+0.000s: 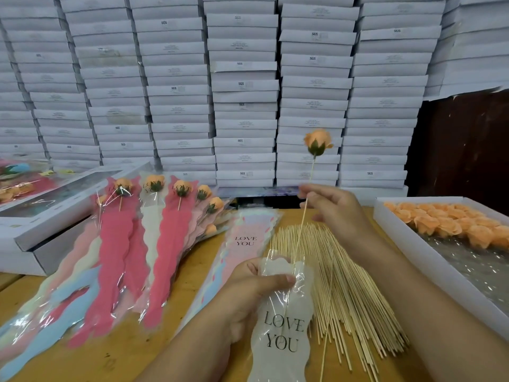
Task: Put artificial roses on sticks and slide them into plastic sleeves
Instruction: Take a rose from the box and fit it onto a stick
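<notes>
An orange artificial rose (pixel 318 142) sits on top of a thin wooden stick (pixel 303 216). My right hand (pixel 334 208) pinches that stick at mid-length and holds it upright. The stick's lower end reaches down into the open top of a white plastic sleeve (pixel 283 326) printed LOVE YOU. My left hand (pixel 256 285) grips the sleeve near its top, thumb across the front. A pile of loose sticks (pixel 347 293) lies on the wooden table under my right forearm.
Finished sleeved roses (pixel 154 232) in pink, white and blue fan out on the left. A stack of unfilled sleeves (pixel 242 244) lies in the middle. A white tray (pixel 407 235) of orange rose heads stands at right. White boxes (pixel 242 92) form a wall behind.
</notes>
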